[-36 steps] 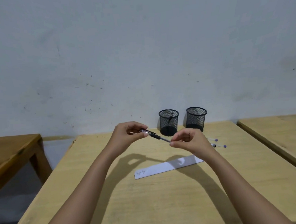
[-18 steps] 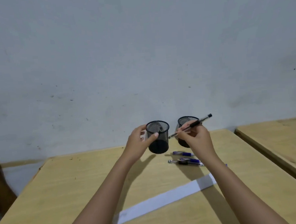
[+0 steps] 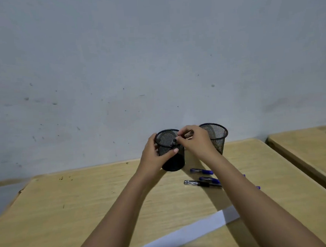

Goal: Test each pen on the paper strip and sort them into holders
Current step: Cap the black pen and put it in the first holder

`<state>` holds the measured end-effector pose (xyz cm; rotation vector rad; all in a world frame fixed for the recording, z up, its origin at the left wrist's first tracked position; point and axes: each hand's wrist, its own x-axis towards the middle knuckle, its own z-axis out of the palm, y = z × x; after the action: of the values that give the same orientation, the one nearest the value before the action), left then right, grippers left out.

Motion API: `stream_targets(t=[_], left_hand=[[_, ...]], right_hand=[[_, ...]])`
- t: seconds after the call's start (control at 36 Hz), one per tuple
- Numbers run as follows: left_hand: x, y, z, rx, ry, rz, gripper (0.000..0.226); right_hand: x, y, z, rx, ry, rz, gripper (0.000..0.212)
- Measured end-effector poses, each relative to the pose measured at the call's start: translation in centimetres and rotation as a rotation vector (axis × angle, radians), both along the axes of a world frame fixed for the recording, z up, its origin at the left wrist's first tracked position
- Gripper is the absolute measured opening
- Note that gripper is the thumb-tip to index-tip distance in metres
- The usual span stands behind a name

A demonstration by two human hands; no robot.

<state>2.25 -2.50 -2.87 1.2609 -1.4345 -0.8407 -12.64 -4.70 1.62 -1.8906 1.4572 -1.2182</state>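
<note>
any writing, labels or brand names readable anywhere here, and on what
None can be read.
Loose pens: any barrel print is too small and blurred.
Paper strip: the part in view shows no marks.
Left mesh holder, right mesh holder: no label visible.

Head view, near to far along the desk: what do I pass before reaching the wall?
Paper strip → loose pens → left mesh holder and right mesh holder, their own order unclear → wall.
</note>
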Motion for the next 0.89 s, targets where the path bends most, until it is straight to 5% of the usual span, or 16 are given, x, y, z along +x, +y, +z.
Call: stream_targets(t=[0.25, 0.39, 0.5, 0.56, 0.67, 0.75, 0.89], left_hand=[[0.5, 1.4, 0.3, -0.022, -0.022, -0.027, 0.057], [2.5, 4.0, -1.1, 0.029, -0.314, -0.074, 0.057], [4.6, 5.7, -2.2, 0.039, -0.724, -0.126, 0.089], [5.2, 6.6, -2.3, 0.071, -0.829, -0.134, 0.088], [5.4, 7.7, -2.4, 0.163, -0.992, -0.177, 0.100], [5.2, 7.9, -2.7, 0.223, -1.070, -0.171, 0.081], [5.0, 8.2, -2.8, 0.233, -1.075, -0.168, 0.079]], right_hand=[[-1.5, 2.0, 0.4, 0.065, -0.076, 0.022, 0.033], [-4.1, 4.8, -1.1, 0.110, -0.166, 0.007, 0.021], [-5.8, 7.2, -3.3, 0.174, 0.007, 0.069, 0.021], [-6.2, 7.9, -4.1, 0.201, 0.145, 0.074, 0.020], [-6.4, 8.4, -4.6, 0.256, 0.375, 0.073, 0.013], [-5.9, 8.4, -4.5, 0.273, 0.466, 0.071, 0.010], [-5.4, 8.2, -4.3, 0.244, 0.513, 0.059, 0.009]])
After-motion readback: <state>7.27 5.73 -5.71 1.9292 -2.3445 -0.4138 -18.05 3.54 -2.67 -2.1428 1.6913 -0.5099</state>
